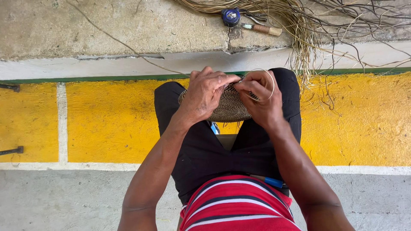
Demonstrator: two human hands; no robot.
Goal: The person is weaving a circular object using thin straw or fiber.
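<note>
Straw-coloured fibre is being pinched between the fingertips of the right hand (260,99), looping in a thin arc above the knuckles, while the left hand (205,95) is curling over and gripping the woven basket base (231,109) resting on the knees. Light, stiff yet springy, the disc looks best held at its rim. Beyond, on the concrete ledge (107,30), a fibre bundle (295,25), a blue tape measure (230,16) and a wooden-handled tool (262,28) are lying well apart from the hands.
</note>
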